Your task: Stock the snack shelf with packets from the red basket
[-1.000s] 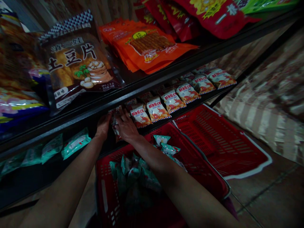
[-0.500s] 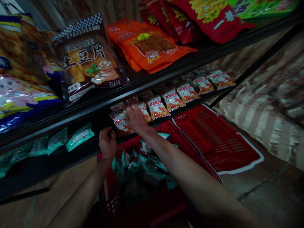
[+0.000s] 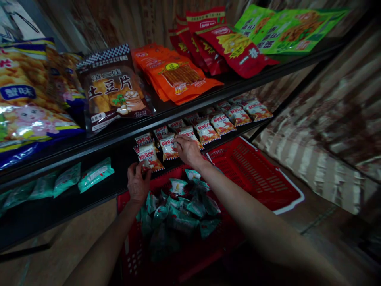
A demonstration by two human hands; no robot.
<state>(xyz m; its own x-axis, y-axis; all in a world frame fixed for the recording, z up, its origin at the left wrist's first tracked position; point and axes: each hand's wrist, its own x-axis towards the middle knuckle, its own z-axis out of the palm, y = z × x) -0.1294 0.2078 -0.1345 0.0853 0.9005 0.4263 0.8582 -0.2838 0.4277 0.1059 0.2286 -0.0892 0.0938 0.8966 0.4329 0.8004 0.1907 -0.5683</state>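
My left hand (image 3: pixel 137 183) curls its fingers on the near edge of a small red-and-white snack packet (image 3: pixel 148 155) at the left end of the lower shelf row. My right hand (image 3: pixel 187 150) rests with fingers bent on the neighbouring packets (image 3: pixel 168 145) of the same kind. More such packets (image 3: pixel 222 122) run in a row to the right along the black shelf (image 3: pixel 119 186). Below my arms stands a red basket (image 3: pixel 133 254) filled with several teal packets (image 3: pixel 178 210).
The upper shelf carries large bags: a brown potato-chip bag (image 3: pixel 114 93), orange bags (image 3: pixel 175 75), red bags (image 3: pixel 232 43), green bags (image 3: pixel 285 28). Teal packets (image 3: pixel 95 174) lie on the lower shelf at left. An empty red basket (image 3: pixel 256 174) sits at right on the floor.
The view has pulled back and up. My left hand came out from under the shelf to the front packet. My right hand slid right along the row of packets.
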